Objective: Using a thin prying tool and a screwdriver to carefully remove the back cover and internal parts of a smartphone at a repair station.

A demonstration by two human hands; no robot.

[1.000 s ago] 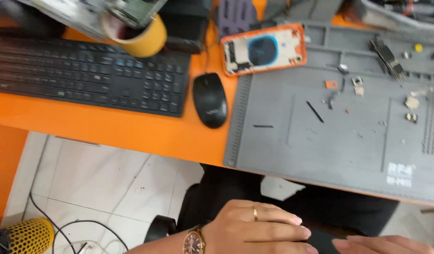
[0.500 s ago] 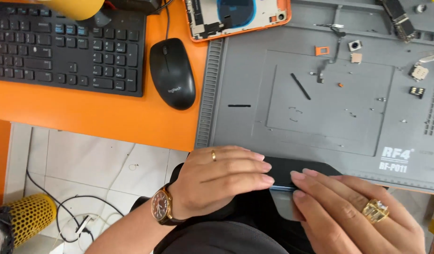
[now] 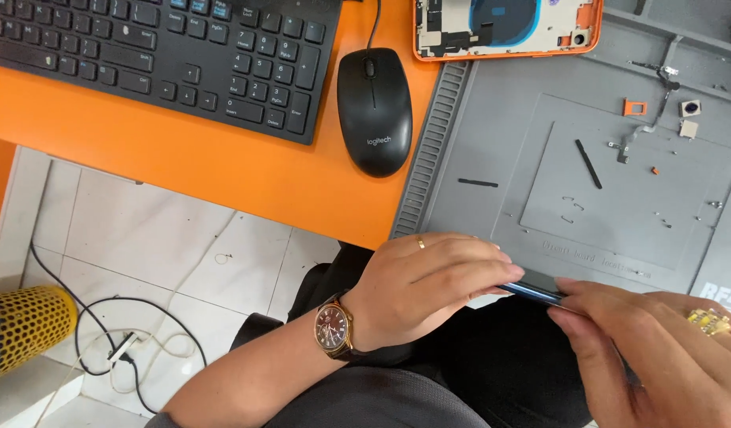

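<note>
I grip a dark flat phone [image 3: 537, 287] edge-on between my left hand [image 3: 429, 285] and right hand [image 3: 658, 349], both clasped on it, just over the near edge of the grey work mat [image 3: 540, 206], with the black mouse [image 3: 374, 111] well apart.

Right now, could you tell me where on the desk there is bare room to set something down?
The orange desk strip between keyboard and front edge is bare. So is the grey mat's left part, beside the mouse, apart from one thin black strip. The mat's upper right is crowded with small parts below the opened phone housing.
</note>
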